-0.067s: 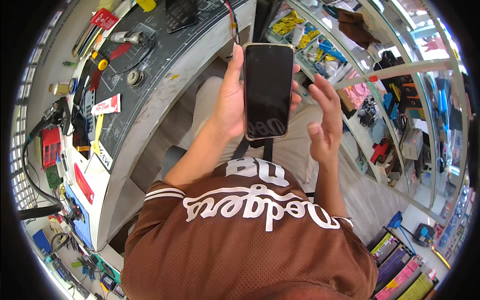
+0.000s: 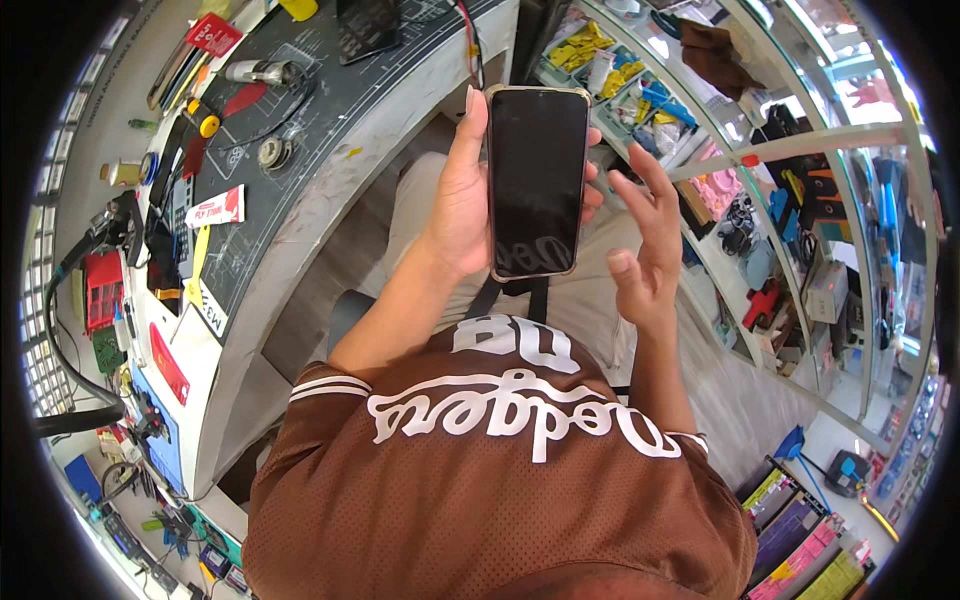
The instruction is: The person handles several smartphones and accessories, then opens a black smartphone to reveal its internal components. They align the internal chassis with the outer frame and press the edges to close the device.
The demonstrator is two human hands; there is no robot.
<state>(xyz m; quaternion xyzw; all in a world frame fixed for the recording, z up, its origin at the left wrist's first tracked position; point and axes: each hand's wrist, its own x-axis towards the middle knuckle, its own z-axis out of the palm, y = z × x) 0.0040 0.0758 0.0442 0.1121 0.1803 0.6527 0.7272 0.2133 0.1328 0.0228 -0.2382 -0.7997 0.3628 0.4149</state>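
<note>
1. The left hand point(image 2: 462, 205) is grasping the phone point(image 2: 540, 180) and is reaching round to its right edge; the dark screen is facing the person, above the lap point(image 2: 604, 275).
2. The right hand point(image 2: 650, 235) is holding nothing; its fingers are bending loosely, and a small gap is separating it from the phone.
3. Open room is lying between the curved edge of the surface point(image 2: 208, 372) and the glass cabinet point(image 2: 820, 143).
4. The surface is carrying a dark mat point(image 2: 345, 95) and a white-red tube point(image 2: 217, 207).
5. At right, grey floor point(image 2: 745, 390) is showing.

The left hand point(image 2: 462, 212) holds a dark-screened phone point(image 2: 540, 180) at one o'clock. The right hand point(image 2: 655, 235), fingers apart, hovers at two. A cluttered bench point(image 2: 385, 122) curves around ten.
</note>
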